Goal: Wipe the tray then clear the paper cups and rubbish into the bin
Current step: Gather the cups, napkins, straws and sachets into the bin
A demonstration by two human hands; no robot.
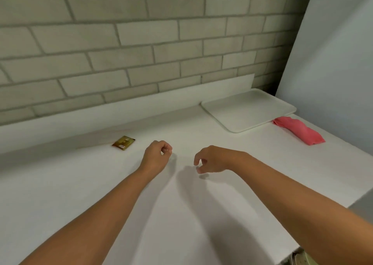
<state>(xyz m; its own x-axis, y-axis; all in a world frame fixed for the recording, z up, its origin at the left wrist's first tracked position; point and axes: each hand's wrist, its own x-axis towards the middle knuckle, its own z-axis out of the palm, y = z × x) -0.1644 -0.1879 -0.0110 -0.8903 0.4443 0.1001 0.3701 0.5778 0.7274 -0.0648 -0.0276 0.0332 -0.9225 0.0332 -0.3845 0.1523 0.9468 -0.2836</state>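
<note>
Forearms [96, 214] span the counter [50, 184]; left hand [156, 156] and right hand [212, 159] hover, fingers loosely curled, holding nothing. Gold wrapper [123, 143] lies near the left fingers, likely the next rubbish; tray [248, 111] and pink cloth [298, 130] rest beyond the right fingers.

Counter [201, 214] runs along wall [141, 42]. Tray [248, 109] flat on counter, far right, near wall. Cloth [298, 130] on counter just beside tray's near right edge. Packet [123, 143] on counter at left, near wall, well apart from tray. Left hand [156, 155], right hand [210, 159] over counter middle, apart, between packet and cloth.
</note>
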